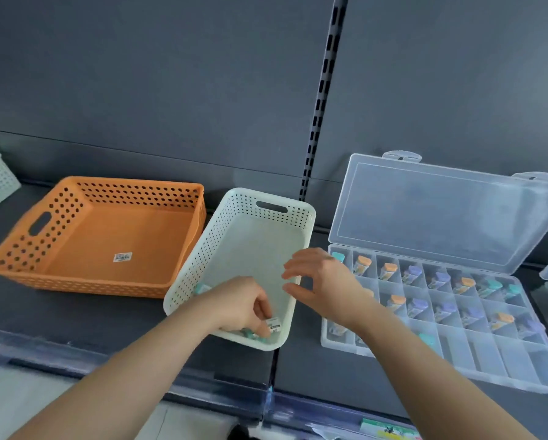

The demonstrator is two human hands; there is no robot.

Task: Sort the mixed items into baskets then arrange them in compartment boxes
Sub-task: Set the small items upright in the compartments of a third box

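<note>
left hand [240, 304], at basket [183, 281] near corner, pinches teal item [254, 333]; right hand [317, 277] loose, spread, holding nothing; box [520, 360] lies at 3 o'clock, nearer right hand

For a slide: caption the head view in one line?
Left hand grips a teal-capped item in the white basket; right hand hovers open near the compartment box.

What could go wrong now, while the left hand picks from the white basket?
1. The left hand pinches a teal-capped item in the white basket. The right hand hovers open, so the unheld basket may slide.
2. The right forearm passes over the open compartment box and may knock items in the filled cells.
</note>
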